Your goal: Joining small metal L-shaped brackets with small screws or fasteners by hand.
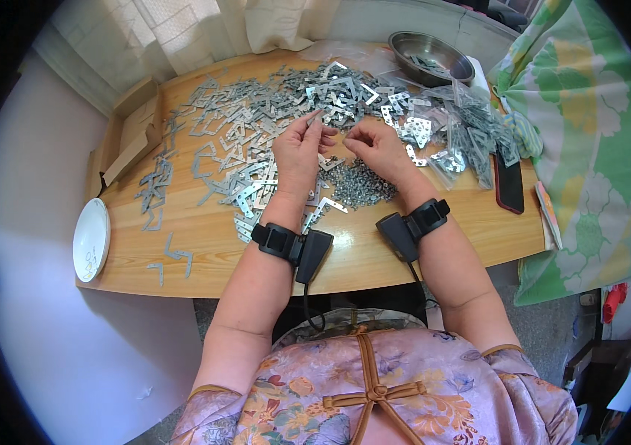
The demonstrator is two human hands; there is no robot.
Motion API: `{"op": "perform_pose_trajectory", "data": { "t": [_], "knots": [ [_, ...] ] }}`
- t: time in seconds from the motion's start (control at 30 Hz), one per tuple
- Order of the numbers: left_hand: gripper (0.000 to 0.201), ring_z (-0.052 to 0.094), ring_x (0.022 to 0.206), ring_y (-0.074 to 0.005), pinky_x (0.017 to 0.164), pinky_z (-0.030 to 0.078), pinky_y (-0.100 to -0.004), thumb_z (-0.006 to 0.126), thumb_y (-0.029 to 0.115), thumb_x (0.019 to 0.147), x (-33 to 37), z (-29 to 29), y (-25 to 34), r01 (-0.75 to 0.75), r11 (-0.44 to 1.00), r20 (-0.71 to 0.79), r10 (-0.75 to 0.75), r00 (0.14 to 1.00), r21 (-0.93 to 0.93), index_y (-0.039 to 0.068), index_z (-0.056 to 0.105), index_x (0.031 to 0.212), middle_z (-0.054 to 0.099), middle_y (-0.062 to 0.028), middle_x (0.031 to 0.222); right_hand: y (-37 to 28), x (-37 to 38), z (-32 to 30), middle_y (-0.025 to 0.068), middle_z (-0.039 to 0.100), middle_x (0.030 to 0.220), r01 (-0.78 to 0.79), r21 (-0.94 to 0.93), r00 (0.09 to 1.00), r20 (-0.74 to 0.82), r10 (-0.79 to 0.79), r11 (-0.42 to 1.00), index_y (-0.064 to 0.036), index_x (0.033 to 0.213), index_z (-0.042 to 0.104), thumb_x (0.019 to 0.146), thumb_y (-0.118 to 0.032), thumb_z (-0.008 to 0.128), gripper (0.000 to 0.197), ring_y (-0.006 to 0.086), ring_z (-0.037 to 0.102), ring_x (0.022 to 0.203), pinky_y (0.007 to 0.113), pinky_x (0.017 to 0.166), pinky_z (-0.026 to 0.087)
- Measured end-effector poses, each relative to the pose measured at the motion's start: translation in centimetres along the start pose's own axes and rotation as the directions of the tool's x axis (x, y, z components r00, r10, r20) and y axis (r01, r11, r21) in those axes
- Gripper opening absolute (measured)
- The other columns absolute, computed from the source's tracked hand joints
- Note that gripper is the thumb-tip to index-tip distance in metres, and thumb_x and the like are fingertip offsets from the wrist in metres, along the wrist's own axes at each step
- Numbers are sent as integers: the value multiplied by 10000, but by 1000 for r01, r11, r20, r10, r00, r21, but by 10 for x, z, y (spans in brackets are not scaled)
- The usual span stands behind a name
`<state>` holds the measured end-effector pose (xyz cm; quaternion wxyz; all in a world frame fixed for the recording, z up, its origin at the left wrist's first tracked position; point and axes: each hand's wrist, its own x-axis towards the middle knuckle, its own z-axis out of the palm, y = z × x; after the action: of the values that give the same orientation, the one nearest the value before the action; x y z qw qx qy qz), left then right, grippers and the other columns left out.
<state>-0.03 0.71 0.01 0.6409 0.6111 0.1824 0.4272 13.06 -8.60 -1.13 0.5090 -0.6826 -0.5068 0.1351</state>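
My left hand (300,154) is raised over the middle of a large pile of flat L-shaped metal corner brackets (245,127). Its thumb and forefinger are pinched together; a greyish bit shows at the tips, too small to make out against the metal behind. Close by on the right, my right hand (379,150) has its fingers curled into a pinch, and whatever they hold is hidden. Below and between the hands lies a heap of small screws (360,184). The two hands are apart from each other.
A steel bowl (434,53) with metal pieces stands at the back right. Clear plastic bags of brackets (478,133) and a dark phone (509,182) are at the right. An open cardboard box (131,132) and a white plate (92,237) sit along the left edge.
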Motion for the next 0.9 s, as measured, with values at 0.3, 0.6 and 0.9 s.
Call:
{"op": "perform_pose_trajectory", "data": {
  "t": [0.3, 0.6, 0.9],
  "knots": [
    [213, 609, 633, -109, 527, 461, -189, 518, 119, 873, 1, -1, -1, 28, 998, -16, -29, 999, -63, -35, 559, 1015, 654, -114, 810, -18, -7, -6, 57, 585, 821, 277, -440, 948, 273, -166, 854, -100, 829, 651, 710, -187, 627, 149, 260, 574, 812, 371, 700, 452],
    [183, 611, 686, -109, 551, 448, -182, 520, 171, 886, 0, -2, 1, 94, 994, 46, -92, 995, -49, 0, 549, 943, 650, -104, 849, -17, -5, -2, 94, 580, 804, 231, -327, 962, 216, -165, 916, -59, 797, 604, 745, -194, 622, 146, 296, 561, 807, 379, 683, 439],
    [165, 609, 634, -106, 515, 445, -178, 525, 144, 876, -1, -1, 3, 132, 985, 7, -132, 991, -110, -12, 565, 909, 652, -112, 819, -7, -2, 2, 137, 613, 776, 119, -456, 992, 15, -127, 882, -64, 817, 602, 792, -204, 577, 144, 318, 586, 754, 393, 658, 455]
  ]
}}
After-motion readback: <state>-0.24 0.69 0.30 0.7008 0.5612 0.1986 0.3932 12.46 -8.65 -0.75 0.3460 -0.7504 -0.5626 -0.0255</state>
